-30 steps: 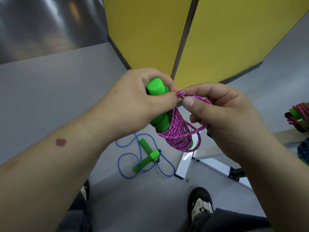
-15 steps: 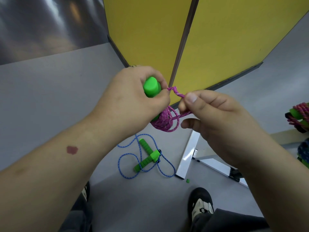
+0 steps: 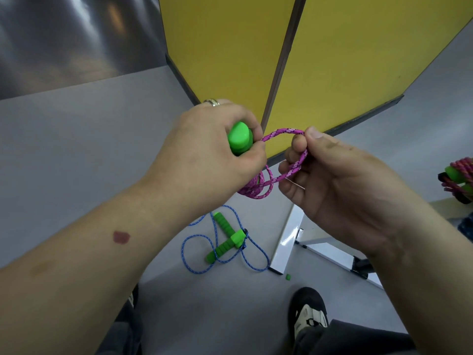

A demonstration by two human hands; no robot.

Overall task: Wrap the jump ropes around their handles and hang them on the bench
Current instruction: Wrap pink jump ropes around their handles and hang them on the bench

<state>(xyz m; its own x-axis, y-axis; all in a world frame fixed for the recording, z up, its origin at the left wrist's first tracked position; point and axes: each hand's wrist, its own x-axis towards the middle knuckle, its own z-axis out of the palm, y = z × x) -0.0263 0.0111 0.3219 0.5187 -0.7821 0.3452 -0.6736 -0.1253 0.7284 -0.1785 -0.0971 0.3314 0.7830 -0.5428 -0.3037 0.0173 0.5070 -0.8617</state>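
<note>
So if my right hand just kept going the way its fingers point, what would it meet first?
Probably the left hand. The right hand, pinching the pink rope, points leftward across the loop toward the left hand's fingertips on the green handles. Depth is unclear, but little besides the loop lies between.

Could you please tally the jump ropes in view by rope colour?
Pink ropes: 2, one held in the hands, one wrapped bundle at the right edge
Blue ropes: 1, loose on the floor
Total: 3
</note>
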